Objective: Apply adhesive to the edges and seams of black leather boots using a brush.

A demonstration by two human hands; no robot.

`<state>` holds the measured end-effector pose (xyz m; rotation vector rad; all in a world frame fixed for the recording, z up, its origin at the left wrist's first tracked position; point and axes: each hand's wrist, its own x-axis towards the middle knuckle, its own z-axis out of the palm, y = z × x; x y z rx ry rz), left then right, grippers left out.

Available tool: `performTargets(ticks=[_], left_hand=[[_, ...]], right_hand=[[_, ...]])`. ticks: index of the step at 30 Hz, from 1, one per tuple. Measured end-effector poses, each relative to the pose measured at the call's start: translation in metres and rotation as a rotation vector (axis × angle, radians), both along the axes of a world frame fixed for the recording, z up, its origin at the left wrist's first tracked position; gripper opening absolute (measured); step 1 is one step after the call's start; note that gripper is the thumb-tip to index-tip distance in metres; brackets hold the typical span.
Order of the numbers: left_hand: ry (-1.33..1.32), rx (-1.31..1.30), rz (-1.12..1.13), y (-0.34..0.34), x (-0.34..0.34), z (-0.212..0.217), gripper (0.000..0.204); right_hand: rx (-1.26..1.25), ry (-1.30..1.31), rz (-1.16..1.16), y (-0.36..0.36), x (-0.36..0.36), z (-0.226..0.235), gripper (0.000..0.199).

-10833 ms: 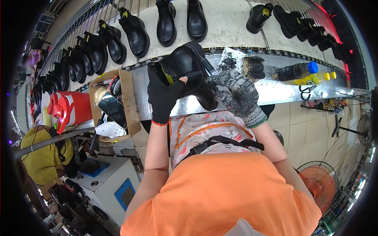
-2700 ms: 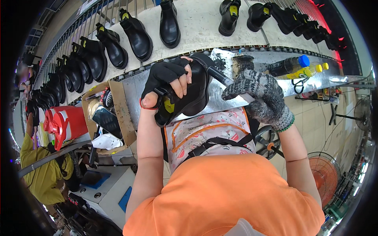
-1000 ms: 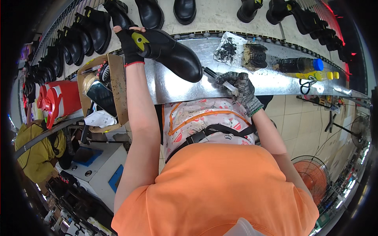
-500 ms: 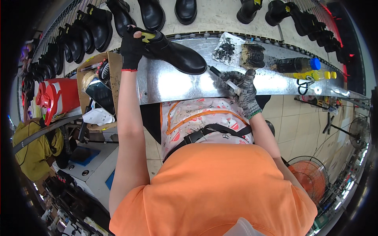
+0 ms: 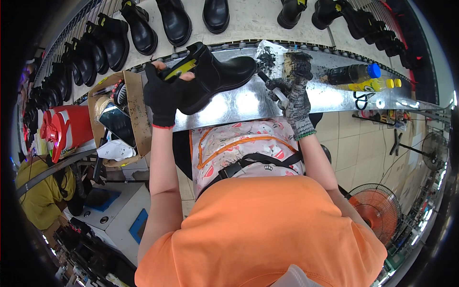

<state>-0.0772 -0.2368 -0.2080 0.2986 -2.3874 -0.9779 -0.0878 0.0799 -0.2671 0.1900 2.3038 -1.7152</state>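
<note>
My left hand, in a black fingerless glove, grips a black ankle boot by its shaft, fingertips at the yellowish pull tab or lining. The boot is tilted above the metal ledge, toe pointing right. In my right hand, in a grey-and-black knit glove, is a slim tool with a whitish handle and a dark tip, which points toward the toe. The fingers of that hand reach the near edge of a blackened sponge-like block; whether they touch it, I cannot tell. Beside the block lies a black-smeared white sheet.
Black boots line the conveyor beyond the metal ledge. Bottles with a blue cap and yellow caps, and black scissors, lie at right. A cardboard box and a red jug stand at left.
My left hand has lowered and turned the boot so its side and opening show more. My right hand has moved up toward the blackened block, still with the tool. Conveyor boots have shifted slightly left in view.
</note>
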Motion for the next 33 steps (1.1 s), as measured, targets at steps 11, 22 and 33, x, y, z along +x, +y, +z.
performTargets(ticks=[11, 22, 33], left_hand=[[-0.152, 0.193, -0.071, 0.041, 0.041, 0.019, 0.058], [-0.293, 0.624, -0.182, 0.04, 0.065, 0.0, 0.05], [-0.556, 1.243, -0.17, 0.037, 0.084, -0.006, 0.053]], right_hand=[[0.085, 0.281, 0.112, -0.013, 0.003, 0.009, 0.015], [0.114, 0.366, 0.276, -0.027, 0.018, 0.044, 0.018], [-0.039, 0.21, 0.408, -0.022, 0.035, 0.054, 0.026]])
